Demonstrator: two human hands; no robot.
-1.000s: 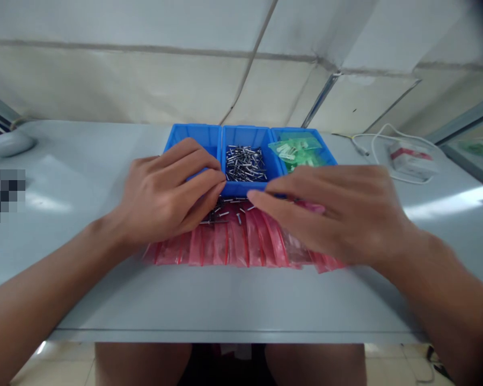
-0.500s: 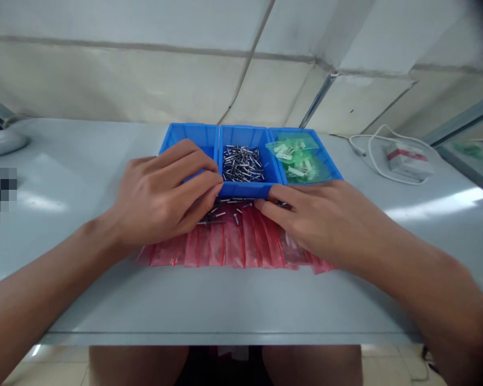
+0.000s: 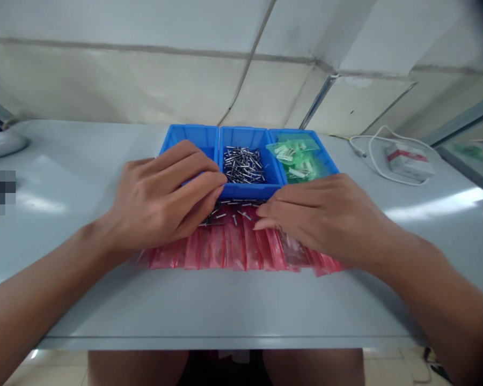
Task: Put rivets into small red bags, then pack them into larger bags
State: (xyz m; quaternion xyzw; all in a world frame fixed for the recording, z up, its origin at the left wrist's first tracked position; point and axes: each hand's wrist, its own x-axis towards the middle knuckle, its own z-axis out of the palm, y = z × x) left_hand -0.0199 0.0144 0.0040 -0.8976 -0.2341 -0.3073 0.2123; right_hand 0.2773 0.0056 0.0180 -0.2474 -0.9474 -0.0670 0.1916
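While over red bags (image 3: pixel 233 249) | left hand (image 3: pixel 161 195) curled, grip unclear | right hand (image 3: pixel 326 217) flat, seemingly empty

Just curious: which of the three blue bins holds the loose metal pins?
The middle bin. The right bin holds green bags; the left one is mostly hidden.

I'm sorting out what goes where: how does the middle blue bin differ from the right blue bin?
The middle blue bin holds a loose heap of small metal pins; the right blue bin holds green see-through bags with pale pieces inside. The middle blue bin's front wall shows fully, while the right hand covers part of the right blue bin's front. Both are the same blue, look alike in shape, and stand side by side on the grey table.
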